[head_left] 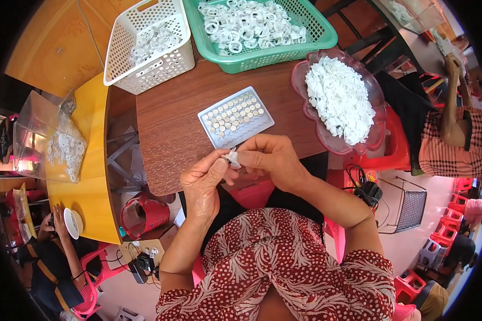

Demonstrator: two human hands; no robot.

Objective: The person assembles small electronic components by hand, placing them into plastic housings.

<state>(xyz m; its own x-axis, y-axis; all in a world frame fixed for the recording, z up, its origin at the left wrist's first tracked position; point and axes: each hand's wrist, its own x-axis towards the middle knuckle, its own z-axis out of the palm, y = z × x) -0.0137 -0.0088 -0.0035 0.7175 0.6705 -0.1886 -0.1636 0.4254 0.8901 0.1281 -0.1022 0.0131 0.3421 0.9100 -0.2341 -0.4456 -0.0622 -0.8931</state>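
My left hand (201,187) and my right hand (278,160) meet just off the near edge of the brown table (166,144). Between their fingertips is a small white plastic piece (233,158), pinched from both sides. Its exact kind is too small to make out, and fingers cover part of it. Just beyond my hands lies a pale plastic tray (245,134) with rows of small round silvery discs, which look like button cells. To the right, a pink scalloped bowl (379,101) is heaped with small white plastic pieces.
A white basket (166,65) and a green basket (262,63) of clear ring-shaped parts stand at the far side. Left, a clear bin (37,134) of white parts sits on a yellow table (96,198). Other people work at both sides. A red bucket (158,214) stands below.
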